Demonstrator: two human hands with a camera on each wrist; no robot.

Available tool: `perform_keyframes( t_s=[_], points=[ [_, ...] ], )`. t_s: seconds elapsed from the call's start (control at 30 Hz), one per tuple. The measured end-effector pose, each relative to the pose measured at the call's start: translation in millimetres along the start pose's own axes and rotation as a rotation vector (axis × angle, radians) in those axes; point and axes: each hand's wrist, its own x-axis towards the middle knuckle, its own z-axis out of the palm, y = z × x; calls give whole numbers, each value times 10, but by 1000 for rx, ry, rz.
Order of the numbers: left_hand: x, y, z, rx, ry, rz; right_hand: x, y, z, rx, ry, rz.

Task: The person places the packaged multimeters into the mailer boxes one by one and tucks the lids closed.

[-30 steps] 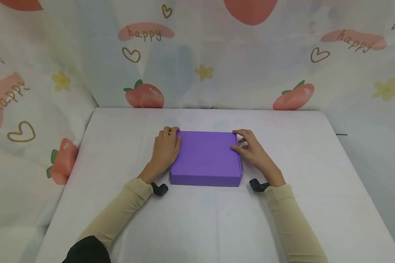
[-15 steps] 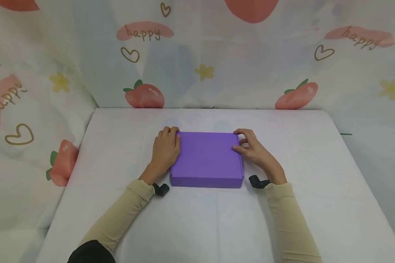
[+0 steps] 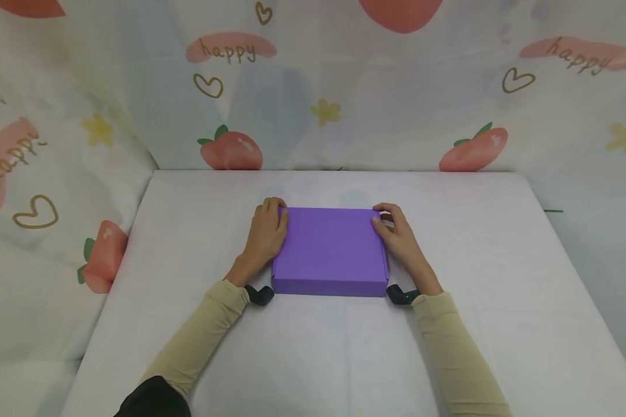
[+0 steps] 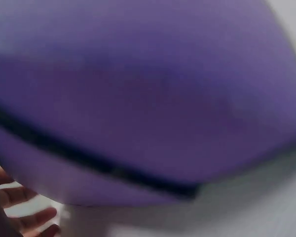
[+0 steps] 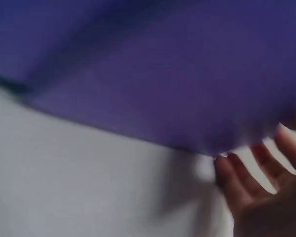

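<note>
A flat purple cardboard box (image 3: 330,246) with its lid down lies on the white table in the head view. My left hand (image 3: 266,231) holds its far left corner, thumb along the top's left edge and fingers bent over the back. At the far right corner, my right hand (image 3: 400,240) grips the box with the thumb at the lid's edge and a finger reaching the back. In the left wrist view the box (image 4: 153,98) fills most of the frame, with fingers (image 4: 37,219) at the lower left. The right wrist view has fingertips meeting the box (image 5: 153,84) along its lower edge.
White cloth covers the table (image 3: 313,359). A patterned curtain (image 3: 375,92) with peaches, hearts and "happy" lettering stands behind and to the sides. Dark wrist cameras (image 3: 261,295) sit close by the box's near corners, and a black shape (image 3: 153,399) covers part of the left sleeve.
My right hand has turned more upright, its thumb sliding farther back along the box's right edge and its wrist nearing the box. The left hand keeps its place on the left corner.
</note>
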Motion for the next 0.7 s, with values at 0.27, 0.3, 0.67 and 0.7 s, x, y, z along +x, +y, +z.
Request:
perform_keyframes(
  t_s=[0.27, 0.3, 0.67, 0.7],
  points=[
    [-2, -129, 92, -340, 25, -41, 27, 41, 206, 75, 241, 25],
    [-4, -139, 99, -359, 24, -40, 24, 39, 223, 78, 252, 29],
    [31, -131, 138, -392, 52, -18, -58, -299, 193, 35, 245, 3],
    [34, -130, 147, -394, 56, -22, -46, -269, 195, 35, 246, 0]
  ],
)
